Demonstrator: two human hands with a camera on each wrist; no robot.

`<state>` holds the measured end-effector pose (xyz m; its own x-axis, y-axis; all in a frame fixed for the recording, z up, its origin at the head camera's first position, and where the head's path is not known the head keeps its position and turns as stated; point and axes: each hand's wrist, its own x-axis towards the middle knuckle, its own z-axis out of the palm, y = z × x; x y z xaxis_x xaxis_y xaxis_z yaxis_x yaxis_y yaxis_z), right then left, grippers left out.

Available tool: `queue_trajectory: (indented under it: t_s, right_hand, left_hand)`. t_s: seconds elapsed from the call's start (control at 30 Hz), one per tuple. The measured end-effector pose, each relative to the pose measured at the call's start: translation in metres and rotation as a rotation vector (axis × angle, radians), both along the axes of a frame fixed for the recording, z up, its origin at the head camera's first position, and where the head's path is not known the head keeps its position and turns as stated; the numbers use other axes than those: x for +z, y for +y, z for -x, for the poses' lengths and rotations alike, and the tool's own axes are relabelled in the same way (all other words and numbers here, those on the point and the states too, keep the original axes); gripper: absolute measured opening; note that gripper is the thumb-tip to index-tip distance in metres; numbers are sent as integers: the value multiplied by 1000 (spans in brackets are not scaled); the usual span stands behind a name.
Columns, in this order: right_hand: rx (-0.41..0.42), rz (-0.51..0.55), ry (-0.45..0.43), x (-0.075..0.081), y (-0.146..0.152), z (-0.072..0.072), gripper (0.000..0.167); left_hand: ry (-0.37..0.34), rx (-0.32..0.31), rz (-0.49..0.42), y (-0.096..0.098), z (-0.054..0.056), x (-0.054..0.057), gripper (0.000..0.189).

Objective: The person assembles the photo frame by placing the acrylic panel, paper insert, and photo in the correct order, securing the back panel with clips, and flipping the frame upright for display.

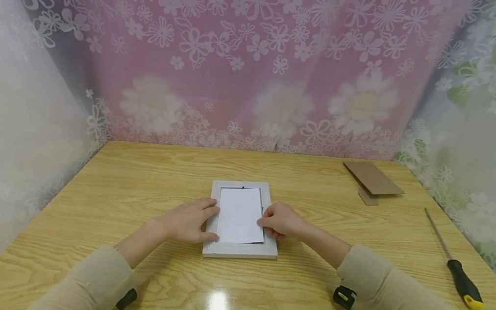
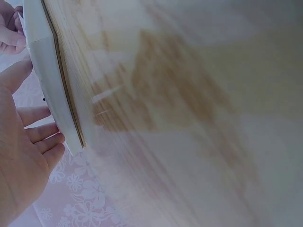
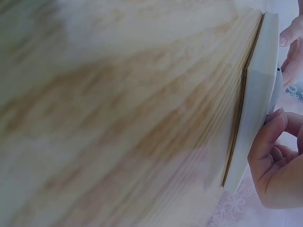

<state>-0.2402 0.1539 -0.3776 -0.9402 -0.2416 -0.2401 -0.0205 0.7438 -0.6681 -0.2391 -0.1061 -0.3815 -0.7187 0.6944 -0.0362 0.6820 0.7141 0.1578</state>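
Note:
A white picture frame (image 1: 239,251) lies flat on the wooden table, with a white sheet of paper (image 1: 240,216) set slightly askew in its recess. The left hand (image 1: 189,220) rests on the frame's left side, thumb near the lower left corner of the sheet. In the left wrist view its fingers (image 2: 43,132) lie fairly straight along the frame's side. The right hand (image 1: 283,220) pinches the right edge of the sheet between thumb and forefinger, its other fingers curled beside the frame. In the right wrist view the sheet is mostly hidden behind the frame's edge (image 3: 258,94).
Brown cardboard (image 1: 372,178) lies at the back right, a smaller flap under it. A screwdriver (image 1: 458,277) with a black and yellow handle is near the table's right edge. Floral curtains (image 1: 255,77) hang behind and at both sides of the table.

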Motion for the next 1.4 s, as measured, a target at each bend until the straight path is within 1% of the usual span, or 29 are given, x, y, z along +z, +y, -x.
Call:
queue_trajectory:
  t_s: [0.13, 0.37, 0.53, 0.7, 1.03, 1.2, 1.4]
  right_hand:
    - [1, -15, 9, 0, -2, 0, 27]
    - [11, -3, 32, 2, -3, -3, 29]
    - [10, 10, 32, 0, -3, -3, 28]
    - [15, -2, 41, -1, -4, -5, 28]
    - [61, -44, 90, 0, -5, -6, 30]
    - [82, -59, 80, 1, -4, -5, 29]
    - [129, -71, 67, 3, -2, -5, 27]
  left_hand:
    - [0, -4, -6, -1, 0, -1, 76]
    - [7, 6, -1, -1, -1, 1, 76]
    - [-6, 7, 1, -1, -2, 0, 77]
    - [3, 6, -2, -2, -2, -1, 76]
    - [3, 5, -6, -3, -2, -1, 76]
    - [7, 16, -7, -2, 0, -3, 78]
    - [3, 17, -6, -2, 0, -2, 79]
